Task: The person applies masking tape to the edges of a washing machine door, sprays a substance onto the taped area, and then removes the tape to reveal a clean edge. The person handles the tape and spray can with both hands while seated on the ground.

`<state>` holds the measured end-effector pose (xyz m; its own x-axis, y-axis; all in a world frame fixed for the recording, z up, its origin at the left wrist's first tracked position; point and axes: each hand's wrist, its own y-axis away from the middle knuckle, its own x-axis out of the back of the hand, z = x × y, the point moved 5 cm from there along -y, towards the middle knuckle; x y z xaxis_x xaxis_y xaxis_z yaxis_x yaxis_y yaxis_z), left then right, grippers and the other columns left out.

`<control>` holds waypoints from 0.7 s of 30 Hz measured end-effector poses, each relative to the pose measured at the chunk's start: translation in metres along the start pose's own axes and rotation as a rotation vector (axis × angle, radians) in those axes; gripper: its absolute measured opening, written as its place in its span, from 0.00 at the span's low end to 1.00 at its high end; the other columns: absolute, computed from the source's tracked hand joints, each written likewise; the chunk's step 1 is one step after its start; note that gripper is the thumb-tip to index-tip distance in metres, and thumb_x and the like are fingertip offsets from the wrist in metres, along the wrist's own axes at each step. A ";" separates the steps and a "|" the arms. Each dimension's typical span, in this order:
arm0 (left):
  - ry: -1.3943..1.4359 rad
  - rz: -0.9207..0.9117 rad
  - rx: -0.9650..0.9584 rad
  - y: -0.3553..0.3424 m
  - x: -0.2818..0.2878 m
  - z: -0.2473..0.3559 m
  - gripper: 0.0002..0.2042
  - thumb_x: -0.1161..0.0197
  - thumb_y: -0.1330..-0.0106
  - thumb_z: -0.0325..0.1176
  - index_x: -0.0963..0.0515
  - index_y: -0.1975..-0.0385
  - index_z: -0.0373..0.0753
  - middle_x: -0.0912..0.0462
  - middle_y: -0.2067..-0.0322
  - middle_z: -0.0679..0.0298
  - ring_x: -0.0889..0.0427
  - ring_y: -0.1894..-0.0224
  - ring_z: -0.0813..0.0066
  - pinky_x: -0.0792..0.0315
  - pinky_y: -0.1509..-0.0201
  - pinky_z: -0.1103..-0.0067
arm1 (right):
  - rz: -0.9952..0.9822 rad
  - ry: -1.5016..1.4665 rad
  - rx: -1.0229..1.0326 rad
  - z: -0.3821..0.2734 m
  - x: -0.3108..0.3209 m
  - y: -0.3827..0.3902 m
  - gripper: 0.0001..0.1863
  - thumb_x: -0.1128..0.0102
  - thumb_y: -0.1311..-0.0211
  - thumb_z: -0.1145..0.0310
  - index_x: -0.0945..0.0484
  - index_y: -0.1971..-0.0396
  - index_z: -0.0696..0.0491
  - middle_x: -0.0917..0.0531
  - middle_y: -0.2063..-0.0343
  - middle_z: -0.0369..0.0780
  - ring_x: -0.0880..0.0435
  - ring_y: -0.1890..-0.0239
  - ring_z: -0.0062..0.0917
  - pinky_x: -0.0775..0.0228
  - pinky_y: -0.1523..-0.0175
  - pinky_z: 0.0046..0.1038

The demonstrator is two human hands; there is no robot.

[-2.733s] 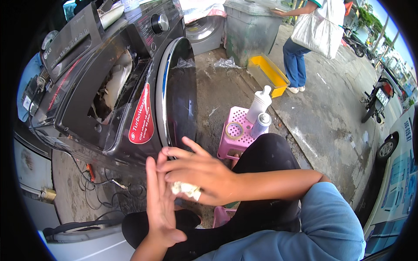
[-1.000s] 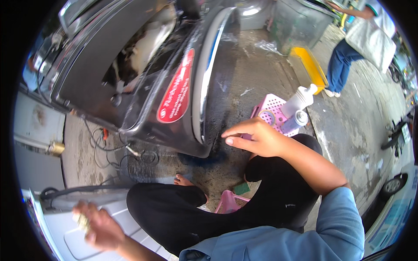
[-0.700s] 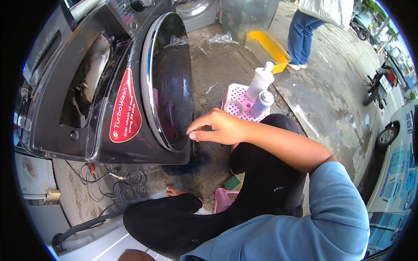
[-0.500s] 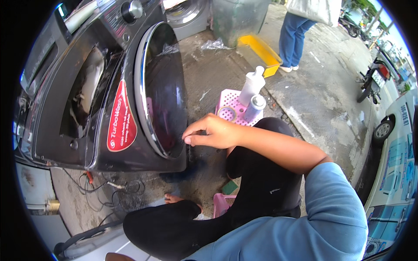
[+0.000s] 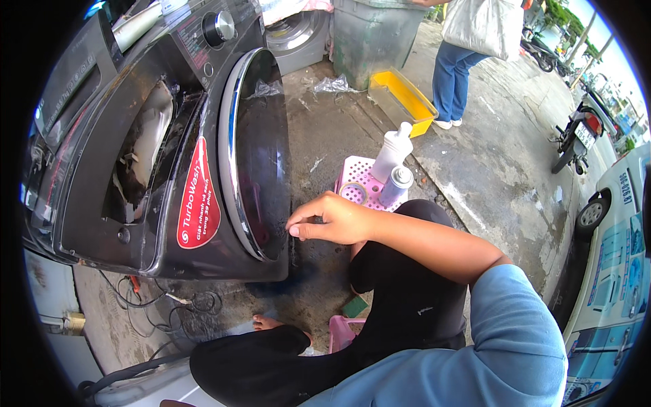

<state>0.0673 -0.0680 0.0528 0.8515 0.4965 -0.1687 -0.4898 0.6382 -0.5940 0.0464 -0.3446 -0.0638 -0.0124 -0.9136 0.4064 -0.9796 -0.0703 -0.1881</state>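
One hand (image 5: 336,220) — at washer door (image 5: 261,149)

The dark front-loading washing machine (image 5: 135,156) lies tipped, its round chrome-rimmed glass door (image 5: 254,149) shut.

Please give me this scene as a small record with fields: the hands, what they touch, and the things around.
Right hand: fingers curled, fingertips at the edge of the washing machine door; holds nothing visible
Left hand: not in view
Washing machine: dark, front panel open, door ajar
Pink basket: on the ground behind the hand, with a white bottle and a spray can
Yellow tray: farther back
Other person: standing, carrying a bag
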 end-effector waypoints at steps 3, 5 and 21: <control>-0.003 -0.002 0.002 -0.001 0.001 -0.002 0.30 0.34 0.41 0.33 0.36 0.38 0.36 0.27 0.58 0.64 0.26 0.63 0.75 0.30 0.61 0.81 | 0.009 -0.021 0.017 0.001 0.001 -0.001 0.14 0.37 0.27 0.62 0.14 0.55 0.59 0.10 0.69 0.42 0.11 0.65 0.28 0.21 0.53 0.32; -0.006 -0.001 0.002 -0.002 0.002 -0.003 0.30 0.34 0.40 0.33 0.36 0.38 0.37 0.27 0.58 0.64 0.26 0.63 0.75 0.30 0.61 0.81 | 0.004 -0.011 0.015 0.000 0.001 -0.002 0.14 0.37 0.27 0.62 0.14 0.55 0.58 0.10 0.69 0.42 0.12 0.65 0.28 0.22 0.53 0.32; -0.005 -0.030 -0.006 -0.003 0.002 -0.005 0.30 0.34 0.38 0.36 0.37 0.37 0.38 0.26 0.57 0.63 0.25 0.64 0.75 0.29 0.62 0.81 | -0.102 0.028 -0.076 0.010 0.016 0.002 0.18 0.36 0.27 0.59 0.15 0.49 0.59 0.09 0.65 0.43 0.09 0.61 0.25 0.19 0.52 0.31</control>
<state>0.0713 -0.0720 0.0506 0.8648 0.4802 -0.1466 -0.4628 0.6494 -0.6033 0.0465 -0.3634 -0.0660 0.0836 -0.8914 0.4454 -0.9885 -0.1308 -0.0762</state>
